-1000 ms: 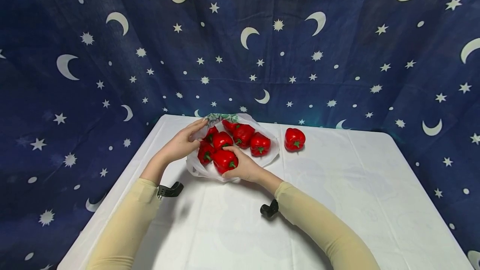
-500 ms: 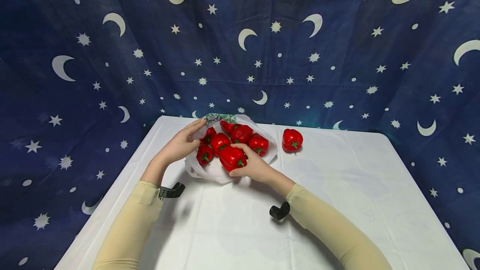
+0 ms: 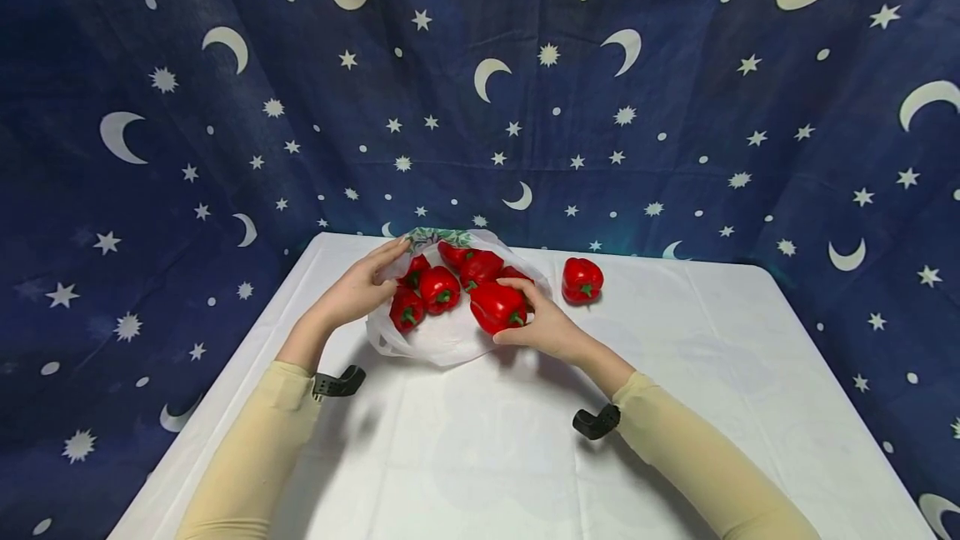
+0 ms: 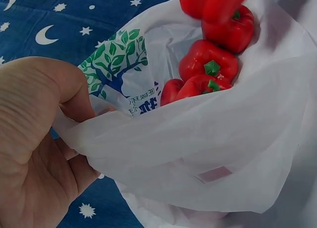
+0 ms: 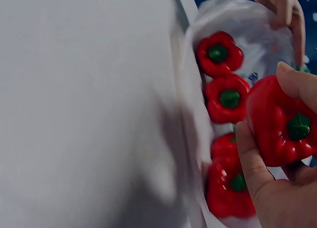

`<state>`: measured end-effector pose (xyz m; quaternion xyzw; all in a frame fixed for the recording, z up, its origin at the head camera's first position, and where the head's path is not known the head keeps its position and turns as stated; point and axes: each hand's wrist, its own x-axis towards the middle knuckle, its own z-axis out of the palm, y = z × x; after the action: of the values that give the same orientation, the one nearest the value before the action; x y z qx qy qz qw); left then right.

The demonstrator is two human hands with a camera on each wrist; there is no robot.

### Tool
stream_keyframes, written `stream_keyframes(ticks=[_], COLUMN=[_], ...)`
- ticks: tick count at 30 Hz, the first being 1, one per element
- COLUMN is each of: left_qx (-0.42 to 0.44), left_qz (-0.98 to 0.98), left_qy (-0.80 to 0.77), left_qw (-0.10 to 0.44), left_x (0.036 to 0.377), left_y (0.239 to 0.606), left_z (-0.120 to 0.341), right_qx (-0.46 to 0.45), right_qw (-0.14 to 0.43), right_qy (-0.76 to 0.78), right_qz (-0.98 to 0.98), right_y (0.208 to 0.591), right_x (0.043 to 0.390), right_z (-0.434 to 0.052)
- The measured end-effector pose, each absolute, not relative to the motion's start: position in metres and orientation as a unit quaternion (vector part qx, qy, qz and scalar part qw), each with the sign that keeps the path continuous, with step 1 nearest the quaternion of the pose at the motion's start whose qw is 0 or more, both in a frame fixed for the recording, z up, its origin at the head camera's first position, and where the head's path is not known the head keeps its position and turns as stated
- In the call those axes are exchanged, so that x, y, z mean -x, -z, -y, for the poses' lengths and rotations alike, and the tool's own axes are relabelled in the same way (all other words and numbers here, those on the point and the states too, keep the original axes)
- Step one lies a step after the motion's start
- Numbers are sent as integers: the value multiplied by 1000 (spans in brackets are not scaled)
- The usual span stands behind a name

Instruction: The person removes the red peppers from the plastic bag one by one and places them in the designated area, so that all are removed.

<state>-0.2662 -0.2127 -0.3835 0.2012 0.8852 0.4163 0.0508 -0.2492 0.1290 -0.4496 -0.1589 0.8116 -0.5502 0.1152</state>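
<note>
A white plastic bag (image 3: 427, 347) with a green leaf print (image 4: 116, 60) lies with its mouth spread on the table. Pinched between thumb and fingers of my left hand (image 4: 44, 129) is the bag's edge; the head view places that left hand (image 3: 358, 294) at the bag's left side. My right hand (image 3: 551, 327) grips a red bell pepper (image 3: 495, 308) with a green stem, held over the bag's right part. Several other red bell peppers (image 3: 439, 290) lie inside the bag, one of them partly hidden behind the held pepper.
One red bell pepper (image 3: 582, 281) stands outside the bag, to its right. The table wears a white cloth (image 3: 480, 457). Behind it hangs a dark blue curtain (image 3: 450, 90) with moons and stars.
My right hand has carried the bell pepper to the right, away from the peppers at the bag's left. My left hand stays at the bag's edge, nearly still.
</note>
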Motion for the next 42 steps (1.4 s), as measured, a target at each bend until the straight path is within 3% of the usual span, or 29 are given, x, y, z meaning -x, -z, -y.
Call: stream_keyframes(ticks=[27,42], left_qx=[-198,-204], left_qz=[-891,-891], left_qy=[-406,-403], left_qw=[48,53], left_x=[264,264], left_y=[385,384], left_z=[217,215], right_qx=[47,-19], right_qw=[22,-17], right_qy=[595,593], right_qz=[-802,-805], right_y=[433,454], right_x=[272,288], right_z=[-271,-303])
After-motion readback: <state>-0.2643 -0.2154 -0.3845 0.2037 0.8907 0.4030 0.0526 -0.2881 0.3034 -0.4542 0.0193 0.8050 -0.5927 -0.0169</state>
